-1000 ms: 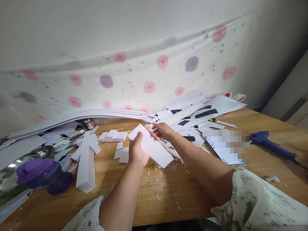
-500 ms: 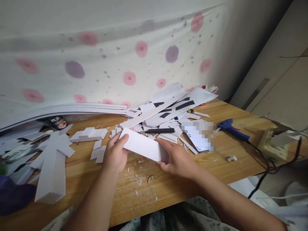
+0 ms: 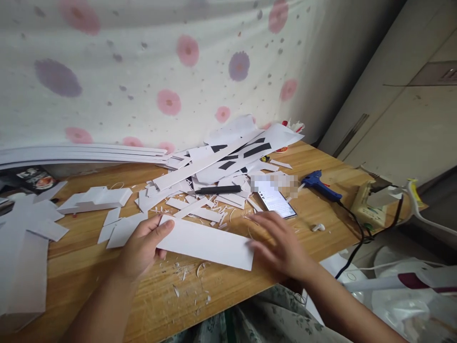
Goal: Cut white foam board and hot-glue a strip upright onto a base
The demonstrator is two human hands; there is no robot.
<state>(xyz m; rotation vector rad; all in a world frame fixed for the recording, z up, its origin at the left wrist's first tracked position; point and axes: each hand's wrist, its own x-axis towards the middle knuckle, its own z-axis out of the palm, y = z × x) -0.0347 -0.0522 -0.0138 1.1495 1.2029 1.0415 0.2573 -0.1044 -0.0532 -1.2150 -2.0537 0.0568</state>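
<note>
A plain white rectangular board [image 3: 210,244] is tilted above the wooden table, its left end pinched between the thumb and fingers of my left hand [image 3: 146,243]. At the board's right end, my right hand [image 3: 280,243] has its fingers spread; whether a fingertip touches the edge cannot be told. Behind the board a black cutter or pen [image 3: 218,189] lies on a heap of white scraps. A lit phone [image 3: 274,199] rests to the right of the heap. Small white shavings [image 3: 182,276] are scattered on the table below the board.
A blue glue gun [image 3: 323,185] and a white earbud [image 3: 317,227] lie at the right, near a power strip [image 3: 369,205] with black cable. White folded pieces [image 3: 94,197] stand at the left. Long white strips [image 3: 82,155] run along the flower-patterned curtain [image 3: 135,62].
My right hand has let go of the board's right end and opened. The board now shows at greater length. The view has turned to the right, so the table's things appear further left.
</note>
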